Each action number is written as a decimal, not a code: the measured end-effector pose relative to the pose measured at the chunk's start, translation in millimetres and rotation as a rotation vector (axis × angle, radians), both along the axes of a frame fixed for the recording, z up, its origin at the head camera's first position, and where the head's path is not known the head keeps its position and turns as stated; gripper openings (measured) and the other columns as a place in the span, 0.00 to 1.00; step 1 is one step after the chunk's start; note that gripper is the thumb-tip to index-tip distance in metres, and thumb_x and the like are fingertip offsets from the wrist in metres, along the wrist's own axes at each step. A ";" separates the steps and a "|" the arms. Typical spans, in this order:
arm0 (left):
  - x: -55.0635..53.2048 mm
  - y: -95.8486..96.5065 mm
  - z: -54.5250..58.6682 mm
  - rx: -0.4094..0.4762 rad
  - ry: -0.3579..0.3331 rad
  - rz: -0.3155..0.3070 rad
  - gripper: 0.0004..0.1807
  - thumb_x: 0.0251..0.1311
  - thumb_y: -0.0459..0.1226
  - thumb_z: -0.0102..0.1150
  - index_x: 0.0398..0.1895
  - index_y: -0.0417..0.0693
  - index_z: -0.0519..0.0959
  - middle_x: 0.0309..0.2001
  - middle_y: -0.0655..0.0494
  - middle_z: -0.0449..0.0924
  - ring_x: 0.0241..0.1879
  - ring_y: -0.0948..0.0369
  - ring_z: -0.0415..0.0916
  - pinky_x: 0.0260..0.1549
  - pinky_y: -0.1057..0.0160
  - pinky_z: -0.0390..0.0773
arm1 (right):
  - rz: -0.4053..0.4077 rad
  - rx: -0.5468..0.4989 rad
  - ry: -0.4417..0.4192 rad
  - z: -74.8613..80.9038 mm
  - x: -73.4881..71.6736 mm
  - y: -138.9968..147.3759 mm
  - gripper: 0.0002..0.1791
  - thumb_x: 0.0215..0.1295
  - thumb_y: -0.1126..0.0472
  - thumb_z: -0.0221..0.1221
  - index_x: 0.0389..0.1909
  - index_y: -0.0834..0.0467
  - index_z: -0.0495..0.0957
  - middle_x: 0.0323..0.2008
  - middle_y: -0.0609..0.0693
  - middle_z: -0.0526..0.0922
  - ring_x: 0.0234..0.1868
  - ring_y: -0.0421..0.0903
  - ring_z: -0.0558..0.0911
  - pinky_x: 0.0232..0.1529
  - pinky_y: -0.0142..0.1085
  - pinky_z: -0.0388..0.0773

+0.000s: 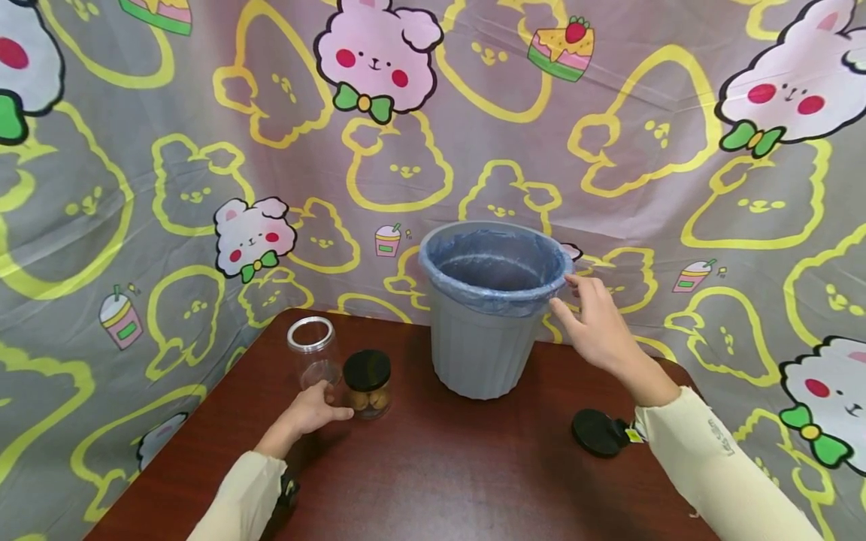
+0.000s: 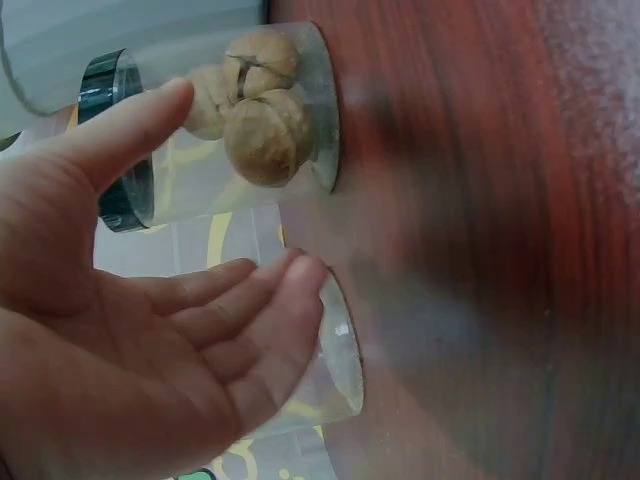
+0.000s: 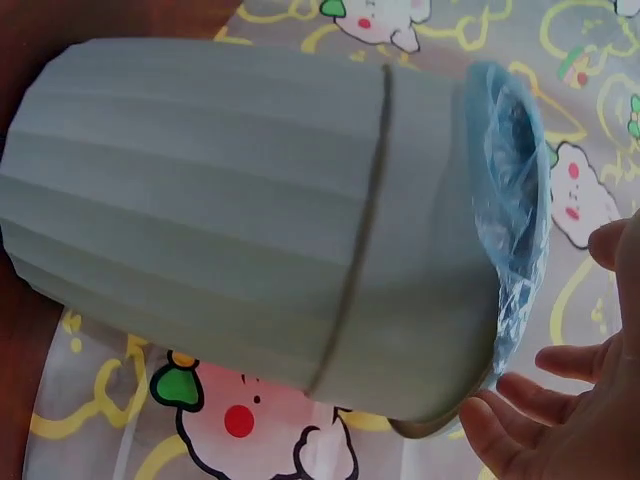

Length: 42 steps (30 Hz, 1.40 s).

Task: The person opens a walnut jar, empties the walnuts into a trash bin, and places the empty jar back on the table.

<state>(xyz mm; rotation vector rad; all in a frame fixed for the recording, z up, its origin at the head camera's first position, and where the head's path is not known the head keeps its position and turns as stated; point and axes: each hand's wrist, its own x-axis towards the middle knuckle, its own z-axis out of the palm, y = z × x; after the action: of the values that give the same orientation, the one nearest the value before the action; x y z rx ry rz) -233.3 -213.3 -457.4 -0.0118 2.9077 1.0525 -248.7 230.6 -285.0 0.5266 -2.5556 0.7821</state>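
A lidded clear jar (image 1: 368, 398) with several walnuts (image 2: 268, 138) and a black lid (image 1: 367, 370) stands upright on the left of the table. Behind my left hand (image 1: 307, 412) is a lidless clear jar (image 1: 313, 353) with a silvery rim. In the left wrist view the thumb overlaps the walnut jar, while the loosely extended fingers overlap the lidless jar. A grey trash bin (image 1: 482, 353) lined with a blue plastic bag (image 1: 501, 289) stands at the back. My right hand (image 1: 602, 327) has its fingers spread, fingertips right at the bin's right rim.
A black round lid (image 1: 598, 433) lies on the right of the brown table (image 1: 433, 473), near the right sleeve (image 1: 704, 451). Behind the table hangs a grey cloth (image 1: 609, 188) with cartoon prints.
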 end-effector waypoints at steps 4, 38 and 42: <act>-0.3 3.8 -3.2 0.104 0.036 0.001 0.38 0.36 0.42 0.70 0.49 0.29 0.66 0.40 0.40 0.75 0.40 0.48 0.72 0.38 0.52 0.70 | 0.029 -0.013 0.038 -6.9 9.7 -3.0 0.29 0.62 0.47 0.48 0.57 0.64 0.60 0.46 0.58 0.67 0.47 0.52 0.68 0.43 0.47 0.67; -18.9 20.7 -26.8 0.379 0.097 0.012 0.41 0.28 0.33 0.74 0.50 0.31 0.62 0.43 0.39 0.72 0.44 0.48 0.69 0.44 0.52 0.66 | 0.224 0.132 -0.140 -78.3 27.1 -47.9 0.13 0.56 0.54 0.57 0.42 0.50 0.71 0.33 0.39 0.75 0.32 0.35 0.74 0.31 0.33 0.71; -22.9 20.4 -29.1 0.398 0.098 0.009 0.41 0.28 0.33 0.74 0.50 0.32 0.62 0.44 0.40 0.72 0.45 0.49 0.68 0.44 0.53 0.66 | 0.236 0.124 -0.148 -83.3 25.9 -55.1 0.13 0.55 0.56 0.57 0.42 0.50 0.71 0.34 0.40 0.75 0.32 0.38 0.75 0.32 0.33 0.71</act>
<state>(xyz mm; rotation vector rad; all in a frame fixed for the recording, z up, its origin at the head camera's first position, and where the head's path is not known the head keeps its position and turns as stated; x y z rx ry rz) -256.3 -192.9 -486.5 0.0423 2.7229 1.6546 -222.8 175.6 -368.3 0.8518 -2.7247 0.7700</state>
